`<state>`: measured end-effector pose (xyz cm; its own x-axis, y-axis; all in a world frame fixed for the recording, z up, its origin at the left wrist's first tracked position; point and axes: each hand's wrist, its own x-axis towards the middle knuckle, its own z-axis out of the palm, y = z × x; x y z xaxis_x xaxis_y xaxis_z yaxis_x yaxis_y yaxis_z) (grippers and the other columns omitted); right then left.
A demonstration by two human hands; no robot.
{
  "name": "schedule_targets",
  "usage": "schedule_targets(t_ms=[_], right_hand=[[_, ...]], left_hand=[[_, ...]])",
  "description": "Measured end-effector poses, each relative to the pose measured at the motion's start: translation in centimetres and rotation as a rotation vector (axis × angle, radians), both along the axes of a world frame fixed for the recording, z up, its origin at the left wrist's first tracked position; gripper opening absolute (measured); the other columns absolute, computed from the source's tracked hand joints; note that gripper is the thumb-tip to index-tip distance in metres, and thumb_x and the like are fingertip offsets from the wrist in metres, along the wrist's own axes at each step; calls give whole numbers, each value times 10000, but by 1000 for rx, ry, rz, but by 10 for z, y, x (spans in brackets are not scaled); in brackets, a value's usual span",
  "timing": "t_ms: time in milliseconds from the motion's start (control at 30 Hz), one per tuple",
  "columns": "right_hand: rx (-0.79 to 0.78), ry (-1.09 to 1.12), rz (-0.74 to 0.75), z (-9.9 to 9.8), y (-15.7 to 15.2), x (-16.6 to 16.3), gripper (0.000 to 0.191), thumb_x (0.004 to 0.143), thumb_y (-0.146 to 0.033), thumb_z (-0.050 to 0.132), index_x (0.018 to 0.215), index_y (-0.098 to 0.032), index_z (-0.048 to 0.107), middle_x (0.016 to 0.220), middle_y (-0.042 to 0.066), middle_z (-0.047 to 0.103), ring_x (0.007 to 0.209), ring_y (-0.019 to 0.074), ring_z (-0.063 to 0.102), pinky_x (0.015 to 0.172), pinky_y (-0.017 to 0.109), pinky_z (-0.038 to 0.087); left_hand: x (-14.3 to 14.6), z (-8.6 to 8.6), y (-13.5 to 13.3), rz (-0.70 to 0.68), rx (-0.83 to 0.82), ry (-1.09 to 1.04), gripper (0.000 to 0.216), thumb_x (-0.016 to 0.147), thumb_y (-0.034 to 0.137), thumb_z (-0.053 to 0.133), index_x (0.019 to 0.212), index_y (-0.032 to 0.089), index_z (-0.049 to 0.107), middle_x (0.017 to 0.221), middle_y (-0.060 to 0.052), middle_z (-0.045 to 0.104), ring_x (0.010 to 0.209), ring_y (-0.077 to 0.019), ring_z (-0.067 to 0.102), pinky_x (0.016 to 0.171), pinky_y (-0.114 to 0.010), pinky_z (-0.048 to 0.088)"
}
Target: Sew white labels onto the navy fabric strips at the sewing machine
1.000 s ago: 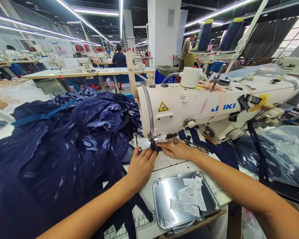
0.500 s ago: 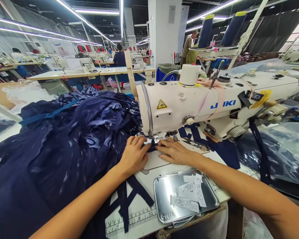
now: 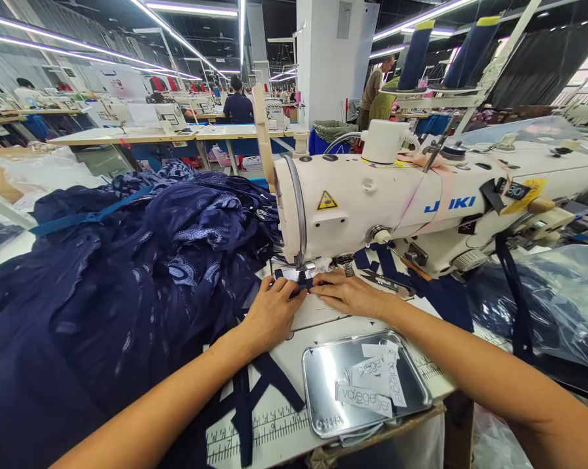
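Note:
A white JUKI sewing machine (image 3: 352, 202) stands before me, its presser foot (image 3: 302, 276) down by a narrow navy fabric strip (image 3: 306, 284). My left hand (image 3: 273, 310) is closed on the strip just left of the foot, fingers curled. On the foot's right side, my right hand (image 3: 351, 294) pinches the same strip, its fingertips close to the needle area. Exactly how the fingers grip is partly hidden. Left of the machine lies a large heap of navy patterned garments (image 3: 176, 273). Navy straps (image 3: 255, 391) hang over the table edge beneath my left wrist.
A metal tin lid (image 3: 323, 365) with several white printed labels (image 3: 365, 396) sits at the table's front. Thread snips (image 3: 384, 281) rest behind my right hand. Plastic-bagged navy fabric (image 3: 543, 299) lies at right. Thread cones (image 3: 416, 55) stand above. Other people work farther back.
The view has shifted slightly, so the machine appears a little farther right. My left fingers have curled more and sit nearer the strip; my right hand stays beside the foot.

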<state>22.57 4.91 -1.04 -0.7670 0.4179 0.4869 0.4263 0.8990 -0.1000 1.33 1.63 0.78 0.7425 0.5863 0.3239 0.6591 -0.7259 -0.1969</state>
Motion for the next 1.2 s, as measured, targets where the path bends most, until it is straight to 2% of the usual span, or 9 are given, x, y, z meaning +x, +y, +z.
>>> schedule_targets(t_ms=[133,200,267,333,400,500,667,833,1200], right_hand=[[141,-98,-43,5,-6,-4,253,880,-165,387,976,-115,616,954,111,594,856,202,541,680,316,512],[155,-116,-46,7,-8,-5,255,876,-148,379,964,-105,614,935,112,592,851,206,537,657,310,515],[147,-113,-44,7,-9,-5,263,876,-145,365,957,-103,612,926,115,588,844,207,535,633,307,514],[125,-93,-46,6,-9,-5,273,879,-149,349,957,-110,608,943,121,580,840,203,535,618,304,512],[100,-67,-46,4,-9,-4,277,880,-152,342,967,-119,602,970,126,571,850,199,536,638,312,513],[68,-39,-34,3,-9,-4,267,875,-147,351,971,-124,599,976,124,567,880,200,535,696,329,509],[47,-5,-25,3,-9,-4,254,875,-154,369,974,-130,601,970,119,573,899,202,537,738,338,498],[-18,18,-42,2,-7,-4,234,861,-152,412,983,-141,610,988,107,580,907,195,549,764,333,491],[-122,130,-65,0,-1,-4,208,786,-126,507,927,-149,659,968,86,612,880,185,552,812,329,473]], left_hand=[[-6,2,-9,-108,146,-9,179,766,114,440,740,150,614,689,-48,573,687,-184,485,657,-350,341],[-8,1,-15,-48,163,21,191,756,139,452,612,151,576,590,-38,541,599,-173,457,603,-341,323],[-10,1,-19,113,153,35,145,734,149,470,713,126,612,679,-69,593,627,-191,477,599,-351,324],[-11,0,-19,246,127,31,273,721,131,471,956,92,604,910,-115,625,730,-217,509,623,-359,337],[-12,0,-18,293,80,28,409,719,115,465,1122,100,533,1082,-129,585,821,-229,514,652,-360,348],[-13,-1,-17,301,14,38,412,724,117,466,1129,141,538,1086,-117,582,867,-236,508,676,-361,357],[-15,-1,-17,239,107,-10,275,743,121,475,986,149,601,943,-96,606,786,-212,512,644,-349,368],[-9,3,-4,-9,360,-26,164,827,138,459,887,153,610,915,-73,615,865,-213,514,719,-355,375],[13,-7,24,-155,193,55,181,841,98,437,758,108,598,702,-56,596,689,-174,512,665,-300,426]])
